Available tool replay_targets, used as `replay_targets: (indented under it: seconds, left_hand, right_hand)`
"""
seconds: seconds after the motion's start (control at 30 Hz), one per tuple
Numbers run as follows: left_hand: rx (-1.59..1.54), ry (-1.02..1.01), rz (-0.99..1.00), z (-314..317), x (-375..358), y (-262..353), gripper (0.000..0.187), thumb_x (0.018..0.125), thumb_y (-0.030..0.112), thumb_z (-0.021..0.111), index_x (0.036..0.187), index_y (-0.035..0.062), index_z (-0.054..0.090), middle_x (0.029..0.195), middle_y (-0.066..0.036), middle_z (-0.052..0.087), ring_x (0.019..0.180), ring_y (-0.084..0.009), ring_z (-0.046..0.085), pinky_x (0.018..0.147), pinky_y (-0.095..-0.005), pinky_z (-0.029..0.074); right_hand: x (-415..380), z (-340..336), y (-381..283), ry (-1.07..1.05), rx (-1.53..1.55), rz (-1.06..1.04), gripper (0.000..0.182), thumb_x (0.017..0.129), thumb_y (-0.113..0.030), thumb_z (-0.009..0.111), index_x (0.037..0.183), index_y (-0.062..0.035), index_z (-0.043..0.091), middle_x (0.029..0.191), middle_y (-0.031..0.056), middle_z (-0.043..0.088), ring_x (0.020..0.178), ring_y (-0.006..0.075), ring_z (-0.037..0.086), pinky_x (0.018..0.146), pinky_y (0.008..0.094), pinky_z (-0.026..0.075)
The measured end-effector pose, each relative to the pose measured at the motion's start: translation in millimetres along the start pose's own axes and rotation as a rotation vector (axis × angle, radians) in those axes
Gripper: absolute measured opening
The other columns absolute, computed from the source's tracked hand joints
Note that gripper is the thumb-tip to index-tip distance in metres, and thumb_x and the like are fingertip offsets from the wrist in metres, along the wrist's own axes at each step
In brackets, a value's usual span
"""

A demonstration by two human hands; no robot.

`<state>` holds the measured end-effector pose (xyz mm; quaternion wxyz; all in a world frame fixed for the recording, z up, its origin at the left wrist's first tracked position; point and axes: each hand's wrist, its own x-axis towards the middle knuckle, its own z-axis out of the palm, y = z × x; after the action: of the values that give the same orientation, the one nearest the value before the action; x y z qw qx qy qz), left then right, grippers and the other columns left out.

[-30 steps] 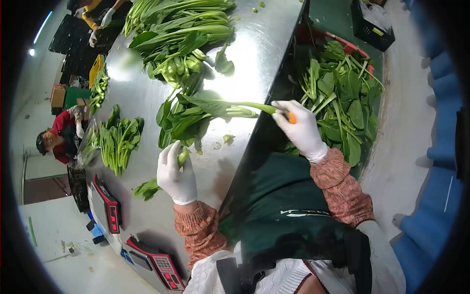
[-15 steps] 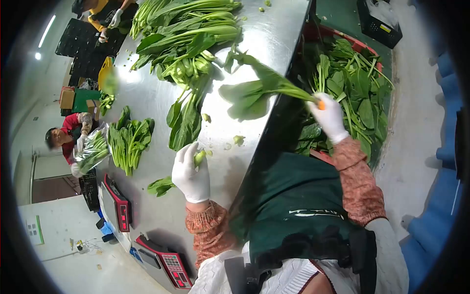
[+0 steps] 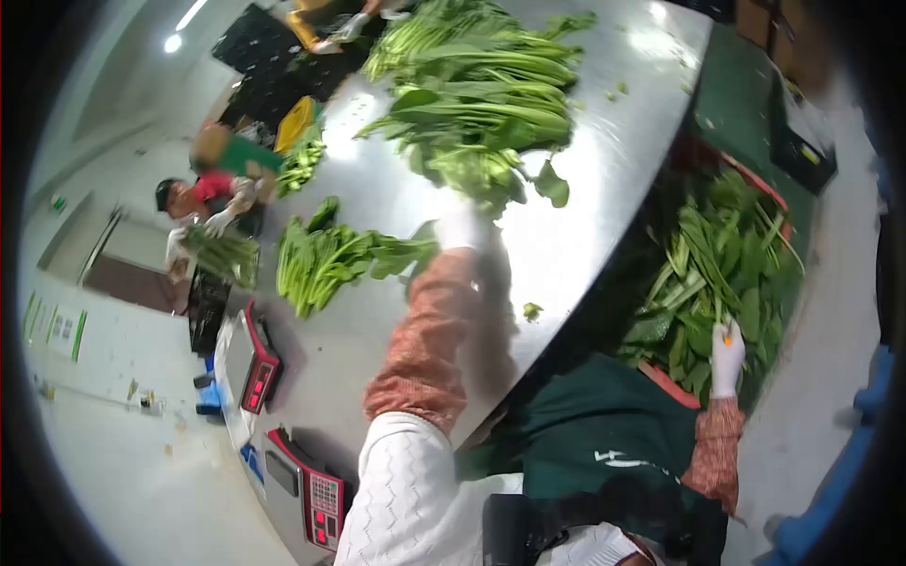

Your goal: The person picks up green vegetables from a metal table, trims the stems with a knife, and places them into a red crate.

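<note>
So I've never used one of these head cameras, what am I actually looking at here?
It is one camera on the worker's head, looking down with a fisheye bend. No machine: two white-gloved hands. The left hand reaches across the steel table to a bunch of leafy greens; it is blurred, so its grip is unclear. The right hand holds something small and orange at the red crate of greens beside the table. A bigger pile of greens lies farther off, two scales sit at the near edge, and other people work opposite.
</note>
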<state>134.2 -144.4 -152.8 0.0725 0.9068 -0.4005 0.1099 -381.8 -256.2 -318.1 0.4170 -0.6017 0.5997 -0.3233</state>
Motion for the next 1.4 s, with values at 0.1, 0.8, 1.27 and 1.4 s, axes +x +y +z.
replay_targets:
  seconds: [0.1,0.8,1.27,1.4]
  left_hand:
    - [-0.003,-0.221,-0.058,-2,-8,-1,0.022,0.085,0.022,0.055,0.097,0.009,0.068,0.095,-0.015,0.067,0.093,-0.0341,0.066,0.081,-0.0447,0.052]
    - [-0.715,-0.147,0.739,-167,-81,171,0.026,0.072,0.0,0.073,0.097,0.0019,0.067,0.081,-0.009,0.06,0.073,-0.0251,0.062,0.068,-0.0336,0.049]
    - [-1.374,-0.848,0.235,-166,-81,236,0.031,0.086,0.005,0.068,0.116,0.0015,0.064,0.093,0.0,0.068,0.074,-0.0031,0.059,0.065,-0.0173,0.047]
    - [-1.368,-0.915,0.241,-160,-88,250,0.025,0.086,0.003,0.068,0.11,0.0012,0.065,0.09,0.001,0.067,0.072,-0.0043,0.06,0.065,-0.0195,0.048]
  right_hand:
    - [-10,2,-44,-0.051,0.117,0.033,0.028,0.095,-0.011,0.057,0.119,0.0021,0.059,0.088,0.004,0.063,0.06,0.0053,0.049,0.05,0.0216,0.041]
    - [-10,-20,-295,-0.385,0.623,-0.521,0.03,0.088,-0.011,0.072,0.115,-0.0019,0.065,0.099,0.0027,0.065,0.087,0.009,0.059,0.078,0.0233,0.048]
    - [-2,-81,-262,0.056,-0.099,-0.878,0.03,0.084,-0.006,0.067,0.115,-0.0074,0.065,0.092,0.0131,0.071,0.075,0.0257,0.07,0.066,0.0326,0.055]
    - [-2,-88,-261,0.006,-0.243,-0.811,0.024,0.081,-0.011,0.065,0.105,-0.0107,0.064,0.078,0.0095,0.068,0.073,0.0289,0.068,0.063,0.0385,0.053]
